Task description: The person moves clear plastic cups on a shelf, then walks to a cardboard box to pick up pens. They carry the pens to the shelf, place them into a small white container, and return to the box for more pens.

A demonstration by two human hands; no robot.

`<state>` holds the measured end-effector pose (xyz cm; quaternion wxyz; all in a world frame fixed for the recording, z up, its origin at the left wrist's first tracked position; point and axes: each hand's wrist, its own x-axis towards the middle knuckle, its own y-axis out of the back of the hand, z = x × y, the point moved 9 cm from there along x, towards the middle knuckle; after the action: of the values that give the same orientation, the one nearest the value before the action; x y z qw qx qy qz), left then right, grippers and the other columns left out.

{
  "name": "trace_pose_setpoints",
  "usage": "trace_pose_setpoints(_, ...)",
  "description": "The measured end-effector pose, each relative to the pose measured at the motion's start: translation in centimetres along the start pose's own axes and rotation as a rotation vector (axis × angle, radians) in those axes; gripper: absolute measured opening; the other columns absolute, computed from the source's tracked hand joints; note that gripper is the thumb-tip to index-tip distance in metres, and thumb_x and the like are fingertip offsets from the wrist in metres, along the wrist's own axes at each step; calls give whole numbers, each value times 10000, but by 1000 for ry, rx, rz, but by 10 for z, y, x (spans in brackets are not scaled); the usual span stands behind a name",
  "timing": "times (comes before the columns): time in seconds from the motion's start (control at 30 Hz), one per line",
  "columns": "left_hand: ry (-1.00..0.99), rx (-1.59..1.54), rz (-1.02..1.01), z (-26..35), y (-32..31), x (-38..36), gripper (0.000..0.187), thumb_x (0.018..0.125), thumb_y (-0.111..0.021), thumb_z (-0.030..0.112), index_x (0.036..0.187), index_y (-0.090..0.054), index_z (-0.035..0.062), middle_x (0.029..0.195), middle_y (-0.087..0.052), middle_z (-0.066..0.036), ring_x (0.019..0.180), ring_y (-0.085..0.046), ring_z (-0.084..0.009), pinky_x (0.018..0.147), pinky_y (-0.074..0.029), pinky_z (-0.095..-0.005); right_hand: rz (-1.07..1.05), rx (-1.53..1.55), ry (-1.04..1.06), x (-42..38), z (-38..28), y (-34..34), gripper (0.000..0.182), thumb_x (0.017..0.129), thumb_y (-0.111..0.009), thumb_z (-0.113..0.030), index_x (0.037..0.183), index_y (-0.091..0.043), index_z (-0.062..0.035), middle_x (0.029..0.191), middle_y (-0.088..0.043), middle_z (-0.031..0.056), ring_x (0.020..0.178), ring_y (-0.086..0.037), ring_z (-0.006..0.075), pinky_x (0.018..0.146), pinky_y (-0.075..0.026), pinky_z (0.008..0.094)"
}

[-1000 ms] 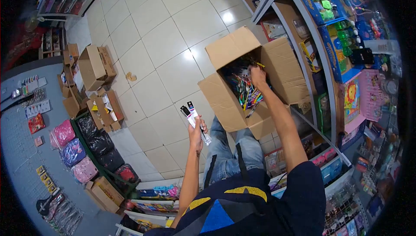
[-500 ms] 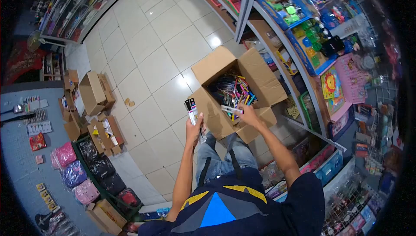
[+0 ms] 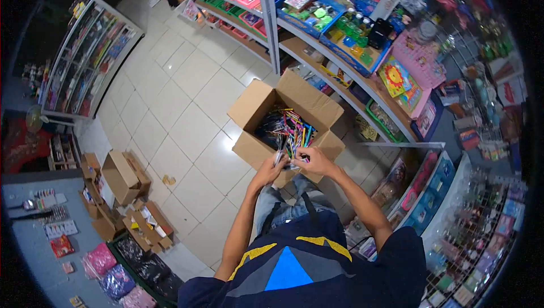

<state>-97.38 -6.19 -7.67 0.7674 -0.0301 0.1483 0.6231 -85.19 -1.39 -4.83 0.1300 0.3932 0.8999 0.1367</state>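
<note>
Packaged pens, held just below centre frame, sit between both hands directly over the near rim of the open cardboard box. Left hand is closed around the lower end of the packs; right hand is curled with its fingertips pinching them from the right, so the 2 hands meet on the same bundle. At the bottom of the frame appear the person's dark shirt with a blue triangle and yellow bands and, above it, jeans. Past the hands, the box stands on the pale tiled floor with its 4 flaps spread, filled with a jumble of multicoloured pens. At lower left, several smaller opened cartons and wrapped pink and black bundles lie on the floor. Along the right and upper right run shelves stocked with toys and stationery, including blue trays of small bottles. At upper left, farthest away, stands a glass display cabinet.
</note>
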Motion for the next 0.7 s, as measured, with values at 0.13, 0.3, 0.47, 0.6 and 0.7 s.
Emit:
trace_pose_setpoints(0.13,229,-126,-135,11,-11,-20,313,987,-461,324,972,-567,29,830,-597,-31,812,-528,-86,718,-448,-264,122,110,-13,-7,-18,13,308,805,-709,-267,765,-522,-25,707,-525,44,702,-491,112,654,-413,284)
trace_pose_setpoints(0.3,260,-474,-333,25,-34,-35,322,980,-461,311,1157,-472,42,940,-646,-142,743,-668,-208,645,-573,-326,265,187,73,-21,-45,21,287,781,-750,-208,844,-510,-64,807,-506,11,786,-478,96,704,-417,270)
trace_pose_setpoints(0.47,312,-617,-433,44,-54,-44,357,981,-446,332,1177,-449,33,912,-641,-146,788,-670,-232,660,-590,-361,488,330,11,-55,-61,35,301,756,-776,-192,854,-519,-70,768,-502,-46,712,-468,40,625,-395,219)
trace_pose_setpoints(0.6,329,-681,-511,43,-67,-42,411,977,-435,361,1232,-404,40,974,-631,-169,839,-670,-265,690,-600,-402,535,275,49,-81,-78,41,337,741,-784,-178,948,-554,-46,877,-545,0,848,-507,82,779,-416,250)
trace_pose_setpoints(0.7,317,-684,-549,48,-83,-46,443,984,-370,422,1216,-412,47,934,-625,-178,819,-669,-273,672,-599,-408,531,281,16,-103,-97,41,391,754,-772,-191,1034,-552,-30,1009,-547,17,966,-497,101,869,-398,261)
